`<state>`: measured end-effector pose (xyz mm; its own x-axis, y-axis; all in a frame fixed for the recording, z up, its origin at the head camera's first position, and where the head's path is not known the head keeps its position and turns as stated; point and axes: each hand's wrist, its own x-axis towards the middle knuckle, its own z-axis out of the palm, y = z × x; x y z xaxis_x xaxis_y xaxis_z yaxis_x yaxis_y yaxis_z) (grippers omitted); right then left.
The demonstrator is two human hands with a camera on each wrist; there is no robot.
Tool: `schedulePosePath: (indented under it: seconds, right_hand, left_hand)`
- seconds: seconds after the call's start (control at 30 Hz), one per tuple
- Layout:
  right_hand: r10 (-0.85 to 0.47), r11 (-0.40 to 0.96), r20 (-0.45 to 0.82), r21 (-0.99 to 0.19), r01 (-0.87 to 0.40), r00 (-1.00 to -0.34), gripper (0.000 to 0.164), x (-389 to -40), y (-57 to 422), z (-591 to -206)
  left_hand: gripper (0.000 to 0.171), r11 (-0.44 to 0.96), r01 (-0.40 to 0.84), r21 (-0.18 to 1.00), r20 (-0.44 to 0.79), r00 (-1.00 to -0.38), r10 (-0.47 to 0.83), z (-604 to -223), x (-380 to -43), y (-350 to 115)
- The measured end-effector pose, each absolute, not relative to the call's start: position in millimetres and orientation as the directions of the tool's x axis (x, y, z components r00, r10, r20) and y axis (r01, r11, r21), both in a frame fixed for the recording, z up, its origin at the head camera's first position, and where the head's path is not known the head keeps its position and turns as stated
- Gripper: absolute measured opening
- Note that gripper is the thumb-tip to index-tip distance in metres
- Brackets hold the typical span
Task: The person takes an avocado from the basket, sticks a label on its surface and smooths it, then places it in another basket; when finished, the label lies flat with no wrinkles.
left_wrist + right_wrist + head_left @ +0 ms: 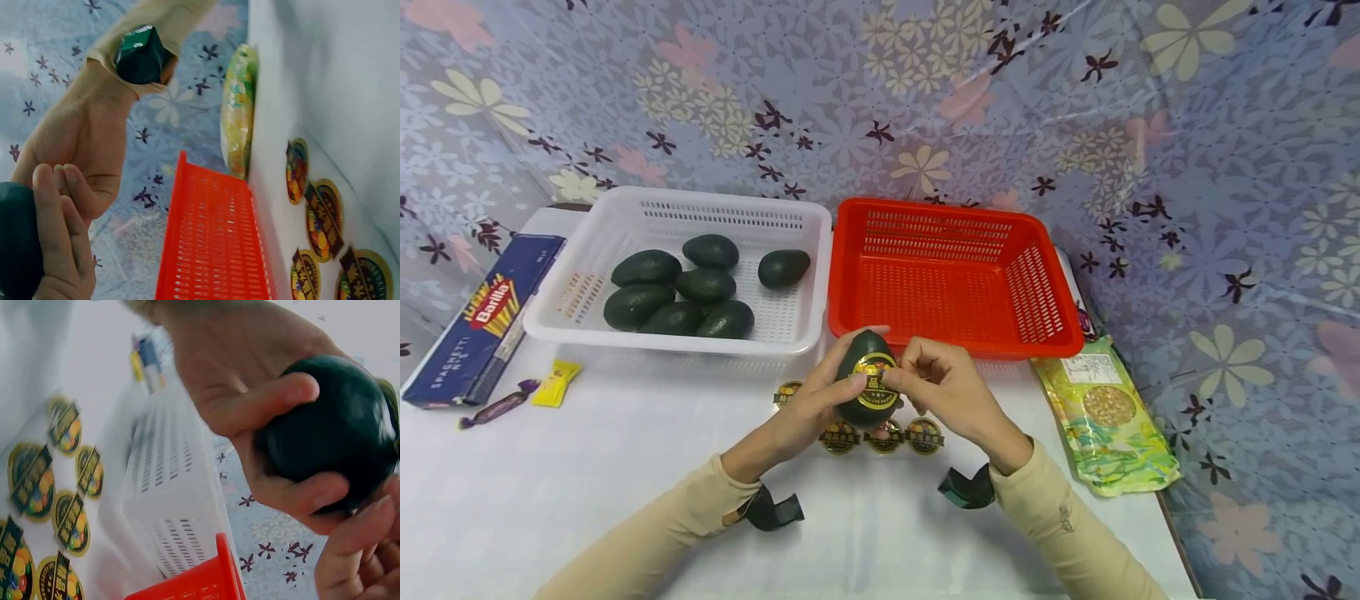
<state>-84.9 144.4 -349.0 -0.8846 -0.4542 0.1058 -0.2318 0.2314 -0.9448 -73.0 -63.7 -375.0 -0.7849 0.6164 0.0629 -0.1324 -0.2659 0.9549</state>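
Note:
My left hand (812,404) grips a dark green avocado (859,357), thumb over its front and fingers behind. A round black-and-gold sticker (874,381) lies over the avocado's front, with the left thumb on its left side. At the sticker's right edge is the thumb tip of my right hand (951,383), its other fingers curled close by. Seen from the right wrist, the left fingers wrap the avocado (325,437); the right fingertips (369,519) are just below it. More round stickers (924,436) lie on the table beneath the hands.
Several avocados (640,307) lie in a white basket (677,340) at back left. An empty red basket (955,337) stands beside it. A blue spaghetti box (486,321), a purple candy (499,407) and a yellow candy (556,383) lie left; a green-yellow food bag (1108,417) lies right.

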Motion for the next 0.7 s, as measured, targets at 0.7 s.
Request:
schedulePosePath:
  seconds: [0.7]
  right_hand:
    - [-0.369, 0.122, 0.347, -0.902, -0.415, -0.862, 0.018, -95.2, 157.8, -362.6]
  left_hand:
    - [0.062, -0.294, -0.022, 0.956, 0.153, -0.817, 0.556, -356.7, -76.1, -67.9]
